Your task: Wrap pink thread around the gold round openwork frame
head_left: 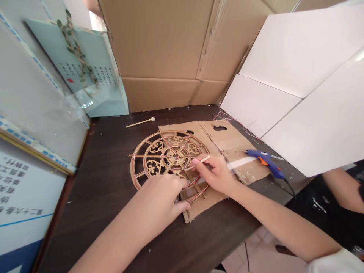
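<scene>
Look, the round wooden wheel [176,156] lies flat, partly on the cardboard [239,146] and partly over the dark table [99,163]. Red and pale strings run along its rings and spokes. The right hand [216,172] pinches a thin stick [204,159] near the wheel's middle, maybe because a stick fits small spots better than fingers do. The left hand [166,189] bends over the near edge, thumb apart, perhaps to steady it; I can't tell if it grips. The blue glue gun [265,161] sits on the right, probably for easy reaching.
</scene>
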The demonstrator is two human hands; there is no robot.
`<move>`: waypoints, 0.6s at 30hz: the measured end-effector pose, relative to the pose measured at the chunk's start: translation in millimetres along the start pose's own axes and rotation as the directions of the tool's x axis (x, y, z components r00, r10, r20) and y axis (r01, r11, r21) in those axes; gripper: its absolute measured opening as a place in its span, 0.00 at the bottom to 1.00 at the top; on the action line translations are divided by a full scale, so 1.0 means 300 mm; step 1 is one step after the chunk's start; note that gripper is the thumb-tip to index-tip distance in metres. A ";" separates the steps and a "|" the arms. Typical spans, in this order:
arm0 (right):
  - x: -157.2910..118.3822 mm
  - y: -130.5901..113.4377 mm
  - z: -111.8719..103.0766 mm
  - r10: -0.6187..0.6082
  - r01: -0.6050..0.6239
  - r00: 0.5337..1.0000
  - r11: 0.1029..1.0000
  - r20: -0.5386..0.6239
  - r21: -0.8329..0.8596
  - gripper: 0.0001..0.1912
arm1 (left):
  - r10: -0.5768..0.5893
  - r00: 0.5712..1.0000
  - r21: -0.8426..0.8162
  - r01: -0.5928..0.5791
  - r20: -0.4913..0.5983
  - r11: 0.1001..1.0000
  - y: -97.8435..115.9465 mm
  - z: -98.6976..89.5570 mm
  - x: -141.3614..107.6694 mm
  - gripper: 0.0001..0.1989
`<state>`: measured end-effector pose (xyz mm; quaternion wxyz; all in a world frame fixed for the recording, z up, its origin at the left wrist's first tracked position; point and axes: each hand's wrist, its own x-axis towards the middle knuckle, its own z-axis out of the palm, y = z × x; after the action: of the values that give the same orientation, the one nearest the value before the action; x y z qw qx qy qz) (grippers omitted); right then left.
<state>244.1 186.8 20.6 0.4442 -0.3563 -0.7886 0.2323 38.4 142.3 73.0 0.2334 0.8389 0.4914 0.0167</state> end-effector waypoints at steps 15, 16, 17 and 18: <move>0.004 -0.001 -0.002 -0.039 0.041 0.998 0.999 0.044 -0.036 0.17 | 0.006 1.000 -0.001 -0.006 -0.001 1.000 -0.003 0.004 0.001 0.13; 0.005 -0.002 -0.003 -0.048 0.050 0.998 0.998 0.048 -0.037 0.17 | 0.007 1.000 -0.001 -0.007 0.000 1.000 -0.003 0.004 0.001 0.13; 0.006 -0.004 -0.003 -0.055 0.057 0.997 0.998 0.051 -0.040 0.17 | 0.008 1.000 -0.001 -0.008 0.000 1.000 -0.002 0.004 0.001 0.13; 0.007 -0.006 -0.003 -0.060 0.063 0.997 0.997 0.058 -0.043 0.17 | 0.007 1.000 -0.002 -0.007 -0.001 1.000 -0.001 0.004 0.001 0.14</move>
<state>243.4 187.4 23.3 0.4207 -0.3349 -0.8163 0.2107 38.6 142.2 71.8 0.2342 0.8404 0.4884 0.0185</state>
